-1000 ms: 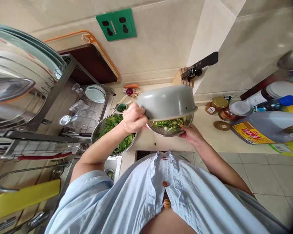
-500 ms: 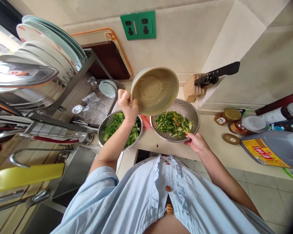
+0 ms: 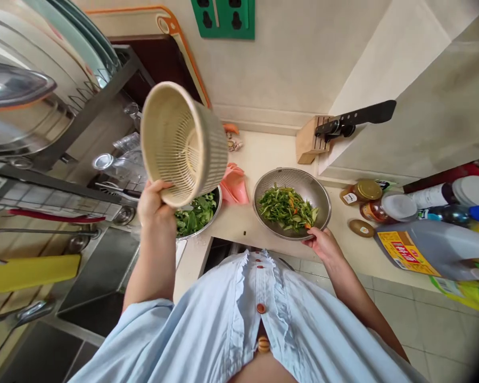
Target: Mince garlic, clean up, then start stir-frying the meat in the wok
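My left hand [image 3: 154,201] grips the rim of an empty beige plastic colander [image 3: 182,142], lifted and tipped on its side above the left part of the counter. My right hand [image 3: 321,243] holds the near rim of a metal mesh strainer [image 3: 319,192] that rests on the counter with chopped green vegetables [image 3: 286,207] and a few orange bits in it. A second metal bowl of leafy greens [image 3: 196,214] sits on the counter beneath the beige colander, partly hidden by it.
A dish rack [image 3: 83,122] with plates and glasses stands at the left over a sink [image 3: 99,276]. A knife block with a black-handled knife [image 3: 335,127] is at the back. Jars and bottles [image 3: 407,213] crowd the right. Pink cloth [image 3: 234,183] lies between the bowls.
The beige colander was upturned over the metal strainer, emptying greens into it. My left hand has since lifted it off and swung it left, over the bowl of leafy greens.
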Action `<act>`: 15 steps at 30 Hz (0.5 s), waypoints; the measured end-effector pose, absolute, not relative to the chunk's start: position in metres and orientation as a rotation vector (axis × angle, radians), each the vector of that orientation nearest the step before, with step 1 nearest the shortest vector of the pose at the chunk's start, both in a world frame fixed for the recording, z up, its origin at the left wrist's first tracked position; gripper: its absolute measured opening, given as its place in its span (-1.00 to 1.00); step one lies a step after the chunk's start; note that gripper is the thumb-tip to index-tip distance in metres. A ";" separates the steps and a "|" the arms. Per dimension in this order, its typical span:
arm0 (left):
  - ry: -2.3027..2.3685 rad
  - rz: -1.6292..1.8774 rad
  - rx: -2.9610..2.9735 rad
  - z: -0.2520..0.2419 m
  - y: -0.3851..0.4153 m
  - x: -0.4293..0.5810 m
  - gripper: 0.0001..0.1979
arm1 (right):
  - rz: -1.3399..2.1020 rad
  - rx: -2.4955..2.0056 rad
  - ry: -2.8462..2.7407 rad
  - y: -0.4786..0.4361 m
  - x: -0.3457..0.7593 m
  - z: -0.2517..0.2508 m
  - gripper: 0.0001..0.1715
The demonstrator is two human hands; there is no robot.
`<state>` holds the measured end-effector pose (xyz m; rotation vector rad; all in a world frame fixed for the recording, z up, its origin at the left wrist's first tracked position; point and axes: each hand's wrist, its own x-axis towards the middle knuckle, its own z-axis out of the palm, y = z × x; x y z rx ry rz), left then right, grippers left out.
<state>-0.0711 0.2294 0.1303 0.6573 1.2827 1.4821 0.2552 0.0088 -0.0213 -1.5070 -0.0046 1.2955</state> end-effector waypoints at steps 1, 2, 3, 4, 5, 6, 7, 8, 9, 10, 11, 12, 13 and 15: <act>1.289 1.519 0.662 0.134 0.219 -0.082 -0.59 | 1.284 -1.517 -0.004 0.005 0.259 -0.027 -0.69; 1.307 1.554 0.670 0.138 0.208 -0.094 -0.58 | 1.271 -1.526 -0.002 0.002 0.262 -0.031 -0.67; 1.339 1.586 0.670 0.140 0.197 -0.106 -0.57 | 1.259 -1.536 0.005 0.000 0.265 -0.035 -0.66; 1.390 1.610 0.657 0.142 0.185 -0.118 -0.57 | 1.251 -1.545 0.016 0.000 0.267 -0.037 -0.65; 1.453 1.622 0.636 0.143 0.173 -0.129 -0.57 | 1.247 -1.552 0.028 0.001 0.269 -0.038 -0.64; 1.521 1.627 0.611 0.143 0.161 -0.139 -0.58 | 1.247 -1.557 0.036 0.003 0.271 -0.039 -0.64; 1.591 1.627 0.584 0.143 0.149 -0.149 -0.58 | 1.250 -1.562 0.036 0.006 0.273 -0.039 -0.63; 1.659 1.630 0.562 0.143 0.137 -0.158 -0.59 | 1.261 -1.568 0.026 0.010 0.276 -0.039 -0.63; 1.724 1.635 0.548 0.142 0.124 -0.166 -0.59 | 1.277 -1.578 0.003 0.014 0.279 -0.038 -0.63; 1.782 1.638 0.542 0.141 0.111 -0.173 -0.60 | 1.296 -1.593 -0.033 0.018 0.281 -0.038 -0.63; 1.838 1.643 0.531 0.140 0.098 -0.179 -0.61 | 1.317 -1.615 -0.080 0.020 0.284 -0.039 -0.64; 1.892 1.653 0.503 0.138 0.084 -0.185 -0.62 | 1.333 -1.643 -0.133 0.021 0.287 -0.040 -0.65; 1.940 1.668 0.451 0.136 0.070 -0.190 -0.64 | 1.340 -1.676 -0.192 0.021 0.290 -0.040 -0.66; 2.013 1.747 0.275 0.131 0.042 -0.204 -0.66 | 1.327 -1.767 -0.327 0.019 0.297 -0.042 -0.68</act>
